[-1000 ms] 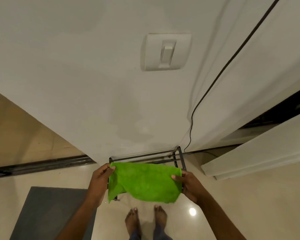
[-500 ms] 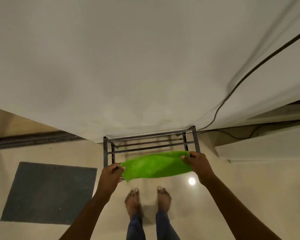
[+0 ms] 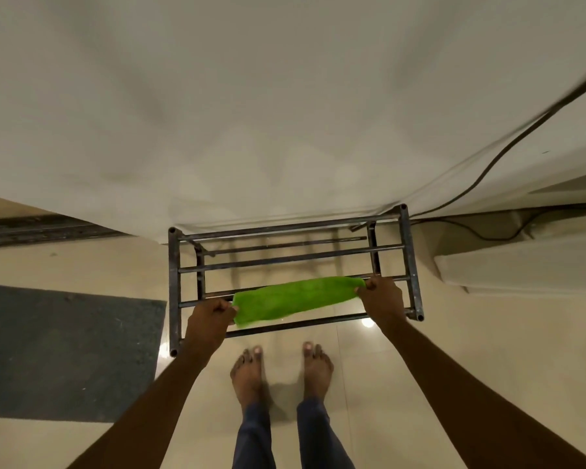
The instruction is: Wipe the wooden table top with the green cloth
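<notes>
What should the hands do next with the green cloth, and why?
Probably lower the green cloth onto the bars of the dark metal rack and let go. The left hand and right hand pinch its ends, stretching it flat over the front bars, and no wooden table shows here.

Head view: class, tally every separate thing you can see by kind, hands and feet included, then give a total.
green cloth: 1
metal rack: 1
grey floor mat: 1
black cable: 1
hands, left hand and right hand, each gripping one end of the cloth: 2
bare feet, left foot and right foot: 2
Total: 8
</notes>
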